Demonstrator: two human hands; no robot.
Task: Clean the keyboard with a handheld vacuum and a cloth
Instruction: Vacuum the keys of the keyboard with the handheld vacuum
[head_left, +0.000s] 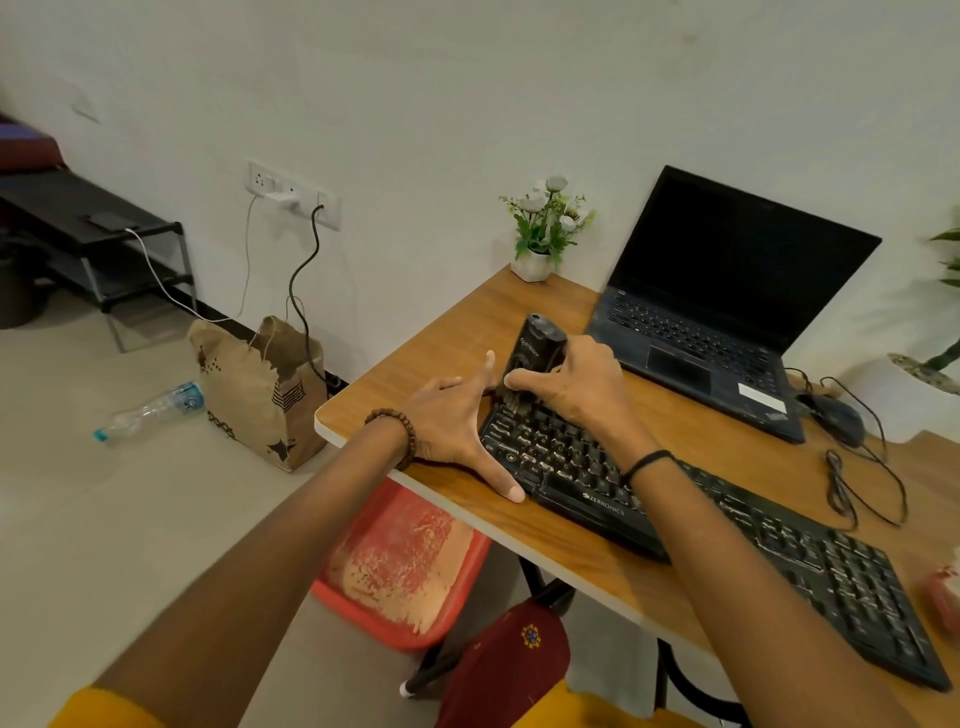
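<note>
A long black keyboard (727, 530) lies diagonally on the wooden table (452, 338). My right hand (571, 387) grips a small black handheld vacuum (535, 343), held upright with its brush end pressed on the keys at the keyboard's far left corner. My left hand (457, 431) is spread flat against the keyboard's left end, thumb along the front corner, fingers toward the back. No cloth is clearly visible; a pinkish thing (943, 597) lies at the right edge of the view.
An open black laptop (727, 312) stands behind the keyboard, with a mouse (836, 421) and loose cable to its right. A small potted plant (540, 234) sits at the table's back corner. On the floor: paper bag (260, 395), plastic bottle (150, 410), red stool (405, 566).
</note>
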